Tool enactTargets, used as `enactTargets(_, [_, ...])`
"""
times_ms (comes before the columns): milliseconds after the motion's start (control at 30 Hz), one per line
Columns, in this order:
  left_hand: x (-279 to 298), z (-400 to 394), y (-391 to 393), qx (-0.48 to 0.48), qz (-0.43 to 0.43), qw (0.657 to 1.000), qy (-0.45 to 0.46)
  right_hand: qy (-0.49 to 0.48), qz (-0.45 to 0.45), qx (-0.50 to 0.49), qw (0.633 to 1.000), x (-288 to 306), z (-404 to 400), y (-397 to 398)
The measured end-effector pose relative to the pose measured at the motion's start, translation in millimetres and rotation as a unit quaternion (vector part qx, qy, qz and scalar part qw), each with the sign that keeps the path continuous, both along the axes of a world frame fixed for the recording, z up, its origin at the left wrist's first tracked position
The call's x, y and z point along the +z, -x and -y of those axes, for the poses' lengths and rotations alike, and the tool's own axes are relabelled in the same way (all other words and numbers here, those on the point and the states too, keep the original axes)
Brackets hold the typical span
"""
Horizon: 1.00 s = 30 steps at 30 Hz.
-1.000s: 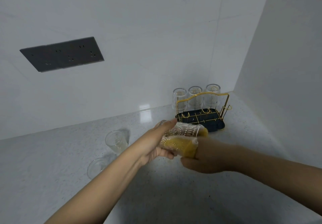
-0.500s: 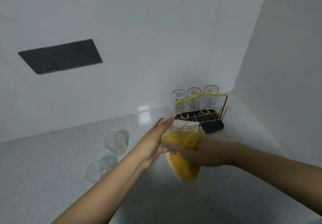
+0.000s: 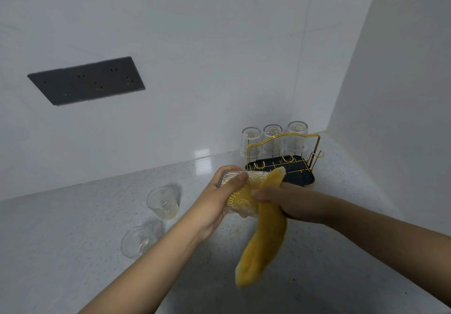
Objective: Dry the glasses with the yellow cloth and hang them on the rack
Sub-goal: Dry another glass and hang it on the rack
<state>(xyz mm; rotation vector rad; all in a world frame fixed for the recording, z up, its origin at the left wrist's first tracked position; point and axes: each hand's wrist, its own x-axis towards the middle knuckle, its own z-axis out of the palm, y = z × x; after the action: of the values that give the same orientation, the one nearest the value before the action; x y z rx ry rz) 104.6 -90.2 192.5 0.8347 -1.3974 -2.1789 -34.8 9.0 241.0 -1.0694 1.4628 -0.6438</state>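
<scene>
My left hand (image 3: pixel 219 199) grips a ribbed clear glass (image 3: pixel 240 191) held on its side above the counter. My right hand (image 3: pixel 283 204) holds the yellow cloth (image 3: pixel 263 243) against the glass's mouth end; part of the cloth lies inside the glass and a long tail hangs down. Behind them stands the gold wire rack (image 3: pixel 283 152) on a dark tray, with three glasses (image 3: pixel 273 140) hung upside down along its back row. Two more clear glasses (image 3: pixel 162 202) (image 3: pixel 138 241) sit on the counter to the left.
The speckled grey counter (image 3: pixel 73 240) runs into a corner of white walls, the right wall close behind the rack. A dark socket panel (image 3: pixel 86 80) is set in the back wall at upper left.
The cloth was bunched up at the glass; now a long tail of it hangs loose below my right hand. Both hands and the glass have stayed in about the same place.
</scene>
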Motion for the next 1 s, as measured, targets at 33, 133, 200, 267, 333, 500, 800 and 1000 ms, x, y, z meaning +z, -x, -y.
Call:
enactTargets(33, [7,2,-1,-0.027,0.031,0.999,-0.018,0.030,-0.087,0.067,0.994,0,-3,-2])
enactTargets(133, [16,9,-4,-0.112,0.132,0.984,-0.042,0.144,-0.282,0.209,0.925,-7,-12,-12])
enactTargets(200, [14,11,-6,-0.141,0.137,0.978,-0.066,0.170,-0.279,0.185,0.927,-12,-12,-13])
enactTargets(267, [7,12,-9,-0.135,0.088,0.983,-0.082,0.122,-0.216,0.093,0.964,-10,-5,-9])
enactTargets(333, [-3,9,-9,-0.091,0.024,0.995,-0.040,0.052,-0.099,-0.024,0.993,-7,3,-1])
enactTargets(500, [-17,-3,-2,-0.001,-0.034,0.997,0.071,-0.071,0.156,-0.124,0.977,2,7,2])
enactTargets(800, [7,6,-11,-0.133,0.108,0.981,-0.091,0.247,-0.396,0.212,0.858,-8,-9,-8])
enactTargets(1000, [-19,-2,-3,-0.021,-0.078,0.996,-0.027,-0.024,0.021,-0.111,0.993,6,8,-3])
